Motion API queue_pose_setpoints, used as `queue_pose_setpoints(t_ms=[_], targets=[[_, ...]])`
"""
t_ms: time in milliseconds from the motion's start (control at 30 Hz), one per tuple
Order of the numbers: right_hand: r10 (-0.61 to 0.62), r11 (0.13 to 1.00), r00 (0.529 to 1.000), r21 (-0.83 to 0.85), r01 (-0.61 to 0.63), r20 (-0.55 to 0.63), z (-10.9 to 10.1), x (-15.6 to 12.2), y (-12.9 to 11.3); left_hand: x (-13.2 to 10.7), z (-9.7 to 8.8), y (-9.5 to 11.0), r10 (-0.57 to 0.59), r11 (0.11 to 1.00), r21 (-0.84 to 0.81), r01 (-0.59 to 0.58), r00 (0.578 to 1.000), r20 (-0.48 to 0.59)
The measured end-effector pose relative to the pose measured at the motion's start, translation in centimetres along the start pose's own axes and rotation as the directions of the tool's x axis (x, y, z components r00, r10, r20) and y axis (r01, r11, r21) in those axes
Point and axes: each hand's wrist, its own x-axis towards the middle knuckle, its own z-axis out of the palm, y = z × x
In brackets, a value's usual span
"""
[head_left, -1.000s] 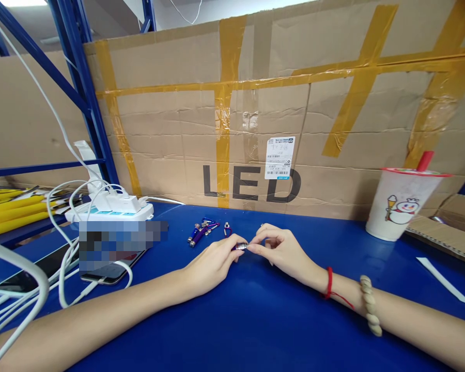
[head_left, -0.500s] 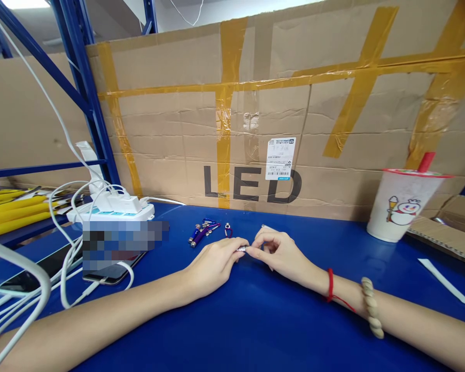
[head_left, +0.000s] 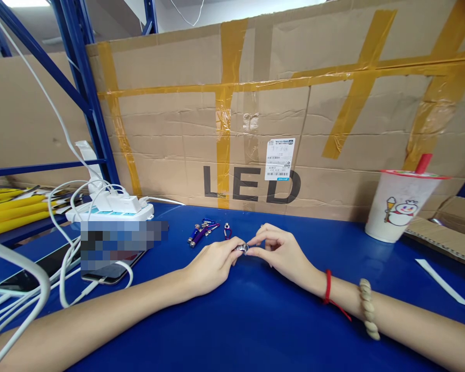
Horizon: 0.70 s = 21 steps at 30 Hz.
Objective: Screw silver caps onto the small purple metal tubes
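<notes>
My left hand [head_left: 213, 263] pinches a small silver metal tube [head_left: 241, 248] with a round rim at its right end. Most of the tube is hidden in the fingers. Thumb and forefinger of my right hand [head_left: 277, 248] close around that rim from the right; a red string and a beaded bracelet circle the wrist. Just beyond my left hand lie several small blue and purple metal tubes [head_left: 200, 235] with silver ends, like keychain lights. Beside them rests a small clip [head_left: 227, 231] with a dark red loop.
At left are phones [head_left: 104, 276], a white power strip [head_left: 145, 212] and tangled white cables [head_left: 67, 258]. A drink cup [head_left: 395, 206] with a red straw stands right, near a white paper strip [head_left: 444, 281]. A large taped cardboard box [head_left: 170, 139] walls off the back.
The tube's round silver rim now shows between my hands, where the fingers covered it before. My right fingers have spread slightly around it. Other things stay where they were.
</notes>
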Motion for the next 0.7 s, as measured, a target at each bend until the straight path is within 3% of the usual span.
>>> queue_pose_setpoints(t_ms=[167, 400, 700], targets=[[-0.07, 0.996, 0.997, -0.054, 0.071, 0.019, -0.05, -0.16, -0.23, -0.11, 0.01, -0.46, 0.037, 0.997, -0.077, -0.032, 0.997, 0.062], [-0.085, 0.996, 0.994, -0.005, 0.085, 0.071, 0.15, -0.43, -0.67, -0.21, 0.02, -0.6, 0.08, 0.994, -0.075, -0.073, 0.993, 0.084], [0.04, 0.997, 0.978, 0.051, -0.051, 0.203, 0.29, -0.57, -0.6, -0.22, 0.13, -0.61, 0.126, 0.991, -0.052, -0.123, 0.989, 0.076]])
